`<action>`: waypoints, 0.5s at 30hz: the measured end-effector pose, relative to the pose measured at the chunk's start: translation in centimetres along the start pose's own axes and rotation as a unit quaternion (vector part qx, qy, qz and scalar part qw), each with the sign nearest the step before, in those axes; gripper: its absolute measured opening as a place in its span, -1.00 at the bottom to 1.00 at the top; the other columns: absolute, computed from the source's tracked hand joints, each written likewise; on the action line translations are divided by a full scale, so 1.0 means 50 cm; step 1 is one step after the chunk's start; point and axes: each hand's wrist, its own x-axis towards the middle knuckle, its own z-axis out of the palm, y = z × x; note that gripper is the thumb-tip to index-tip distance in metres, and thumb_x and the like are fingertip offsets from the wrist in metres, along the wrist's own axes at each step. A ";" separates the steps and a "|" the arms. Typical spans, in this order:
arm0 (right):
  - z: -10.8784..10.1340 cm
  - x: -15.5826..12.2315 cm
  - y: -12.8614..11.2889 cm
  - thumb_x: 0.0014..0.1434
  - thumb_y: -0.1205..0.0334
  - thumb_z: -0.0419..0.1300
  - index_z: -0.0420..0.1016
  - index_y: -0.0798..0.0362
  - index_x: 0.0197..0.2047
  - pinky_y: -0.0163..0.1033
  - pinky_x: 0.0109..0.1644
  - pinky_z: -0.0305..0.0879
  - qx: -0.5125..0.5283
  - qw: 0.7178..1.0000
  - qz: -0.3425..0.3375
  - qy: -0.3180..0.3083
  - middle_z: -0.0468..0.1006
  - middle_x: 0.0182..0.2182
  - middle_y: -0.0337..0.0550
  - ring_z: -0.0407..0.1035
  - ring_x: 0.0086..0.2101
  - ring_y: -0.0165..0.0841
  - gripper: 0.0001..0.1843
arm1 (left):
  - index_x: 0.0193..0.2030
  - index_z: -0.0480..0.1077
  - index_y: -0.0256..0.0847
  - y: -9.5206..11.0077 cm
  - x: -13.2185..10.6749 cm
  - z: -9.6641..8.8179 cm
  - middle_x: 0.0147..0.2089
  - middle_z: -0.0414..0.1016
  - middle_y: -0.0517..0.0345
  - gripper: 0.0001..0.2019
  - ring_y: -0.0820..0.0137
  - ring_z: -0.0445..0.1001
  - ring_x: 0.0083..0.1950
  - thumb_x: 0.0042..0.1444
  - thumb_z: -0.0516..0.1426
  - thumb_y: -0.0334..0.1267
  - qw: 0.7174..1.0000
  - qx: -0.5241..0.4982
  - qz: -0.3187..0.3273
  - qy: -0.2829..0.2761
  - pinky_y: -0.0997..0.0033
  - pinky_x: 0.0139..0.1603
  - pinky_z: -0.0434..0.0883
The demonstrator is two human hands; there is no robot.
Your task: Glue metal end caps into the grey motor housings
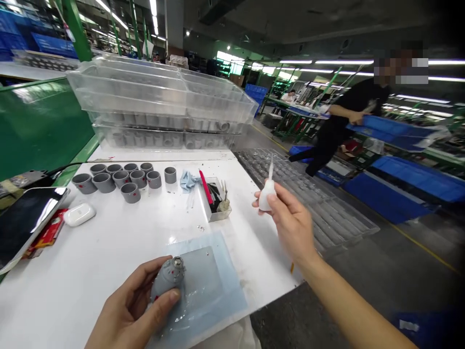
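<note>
My left hand [132,305] is closed around a grey rounded part [167,280] with a small metal fitting on top, held just above a pale blue mat [214,291] at the near edge of the white table [119,242]. My right hand [288,220] is raised past the table's right edge and pinches a small white squeeze bottle [268,191] with a long thin nozzle pointing up.
Several grey cylindrical cups [119,178] stand at the back left of the table. A small clear tray of tools [215,199] with a red pen sits mid-table. Stacked clear bins [160,104] stand behind. A tablet [25,220] and white earbud case [79,214] lie at left. A person [341,121] carries a blue bin at right.
</note>
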 end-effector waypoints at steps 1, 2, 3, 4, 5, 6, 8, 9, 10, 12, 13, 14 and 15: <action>0.009 -0.013 -0.021 0.30 0.02 0.26 0.46 -0.02 0.21 -0.18 -0.24 0.45 0.016 1.000 -0.002 -0.018 0.65 -0.13 -0.08 0.54 -0.27 -0.29 -0.54 | 0.04 0.53 -0.07 0.005 -0.001 0.000 0.05 0.65 0.07 -0.50 0.09 0.57 0.11 -0.02 0.40 0.07 1.000 -0.002 0.002 -0.006 0.42 -0.01 0.58; 0.020 -0.024 -0.040 0.25 0.06 0.33 0.51 -0.05 0.17 -0.19 -0.25 0.44 0.030 0.999 -0.003 -0.038 0.65 -0.20 -0.13 0.51 -0.32 -0.31 -0.55 | 0.05 0.52 -0.08 0.009 -0.002 -0.001 0.04 0.65 0.07 -0.51 0.11 0.58 0.08 0.00 0.40 0.04 1.000 -0.004 0.001 -0.013 0.42 -0.03 0.58; 0.033 -0.033 -0.058 0.20 0.08 0.38 0.56 -0.07 0.12 -0.19 -0.24 0.43 0.051 0.997 0.000 -0.060 0.63 -0.28 -0.18 0.49 -0.35 -0.33 -0.58 | 0.07 0.52 -0.09 0.012 -0.002 -0.002 0.06 0.65 0.06 -0.52 0.13 0.59 0.06 0.03 0.39 0.02 1.000 -0.008 -0.001 -0.021 0.42 -0.05 0.58; 0.049 -0.041 -0.073 0.17 0.08 0.41 0.59 -0.09 0.06 -0.20 -0.25 0.41 0.079 0.994 0.005 -0.079 0.59 -0.37 -0.23 0.45 -0.38 -0.35 -0.61 | 0.08 0.51 -0.09 0.015 -0.002 -0.003 0.07 0.64 0.05 -0.53 0.14 0.59 0.04 0.07 0.37 0.00 0.999 -0.013 -0.004 -0.030 0.42 -0.07 0.58; 0.068 -0.046 -0.087 0.15 0.06 0.43 0.61 -0.10 0.02 -0.21 -0.28 0.40 0.115 0.989 0.014 -0.095 0.53 -0.45 -0.28 0.42 -0.41 -0.36 -0.64 | 0.10 0.50 -0.10 0.016 -0.001 -0.005 0.07 0.64 0.04 -0.55 0.16 0.59 0.04 0.10 0.36 -0.01 0.999 -0.018 -0.005 -0.040 0.42 -0.07 0.57; 0.088 -0.049 -0.099 0.15 0.03 0.43 0.61 -0.11 -0.04 -0.24 -0.33 0.37 0.155 0.982 0.021 -0.105 0.45 -0.50 -0.31 0.37 -0.45 -0.38 -0.68 | 0.10 0.50 -0.10 0.017 -0.001 -0.007 0.06 0.64 0.04 -0.56 0.18 0.58 0.04 0.13 0.34 -0.01 0.998 -0.022 -0.005 -0.050 0.43 -0.06 0.56; 0.131 -0.054 -0.116 0.16 -0.07 0.39 0.59 -0.09 -0.19 -0.28 -0.44 0.27 0.217 0.971 0.012 -0.097 0.33 -0.57 -0.35 0.25 -0.52 -0.41 -0.73 | 0.11 0.50 -0.10 0.018 0.001 -0.010 0.02 0.66 0.04 -0.59 0.20 0.57 0.05 0.17 0.31 -0.01 0.997 -0.023 -0.002 -0.069 0.45 -0.04 0.54; 0.151 -0.056 -0.121 0.17 -0.12 0.37 0.56 -0.07 -0.27 -0.28 -0.48 0.23 0.229 0.970 -0.007 -0.081 0.32 -0.58 -0.34 0.21 -0.54 -0.42 -0.70 | 0.11 0.50 -0.10 0.019 0.001 -0.012 0.01 0.66 0.04 -0.59 0.20 0.56 0.06 0.18 0.30 -0.01 0.997 -0.022 0.002 -0.075 0.45 -0.02 0.53; 0.169 -0.060 -0.122 0.18 -0.16 0.35 0.53 -0.05 -0.33 -0.28 -0.50 0.22 0.230 0.971 -0.033 -0.061 0.32 -0.57 -0.32 0.20 -0.55 -0.42 -0.65 | 0.11 0.51 -0.11 0.019 0.002 -0.013 0.00 0.66 0.04 -0.60 0.19 0.55 0.07 0.18 0.30 -0.01 0.997 -0.021 0.004 -0.079 0.44 -0.01 0.52; 0.196 -0.071 -0.116 0.22 -0.21 0.29 0.50 -0.02 -0.40 -0.25 -0.51 0.22 0.219 0.972 -0.085 -0.034 0.37 -0.56 -0.27 0.23 -0.55 -0.40 -0.58 | 0.10 0.51 -0.12 0.021 0.003 -0.014 -0.02 0.66 0.04 -0.60 0.20 0.55 0.04 0.19 0.29 -0.01 0.996 -0.022 0.003 -0.086 0.43 0.00 0.51; 0.205 -0.078 -0.110 0.26 -0.22 0.24 0.51 -0.01 -0.41 -0.23 -0.49 0.23 0.213 0.971 -0.102 -0.031 0.39 -0.56 -0.24 0.26 -0.53 -0.38 -0.55 | 0.10 0.51 -0.13 0.022 0.004 -0.015 -0.03 0.66 0.04 -0.60 0.21 0.56 0.01 0.19 0.29 -0.01 0.996 -0.024 0.001 -0.089 0.43 -0.01 0.51; 0.210 -0.085 -0.102 0.29 -0.23 0.19 0.53 0.00 -0.40 -0.20 -0.48 0.25 0.212 0.970 -0.114 -0.036 0.41 -0.56 -0.21 0.29 -0.52 -0.36 -0.52 | 0.09 0.51 -0.13 0.023 0.004 -0.015 -0.05 0.66 0.05 -0.61 0.23 0.57 -0.03 0.19 0.30 -0.02 0.996 -0.027 -0.002 -0.091 0.43 -0.02 0.51; 0.212 -0.092 -0.094 0.32 -0.24 0.14 0.55 0.01 -0.40 -0.18 -0.47 0.26 0.215 0.968 -0.124 -0.048 0.42 -0.57 -0.20 0.30 -0.52 -0.34 -0.48 | 0.08 0.52 -0.13 0.023 0.004 -0.015 -0.06 0.67 0.06 -0.62 0.24 0.57 -0.05 0.19 0.30 -0.03 0.995 -0.029 -0.004 -0.091 0.44 -0.03 0.50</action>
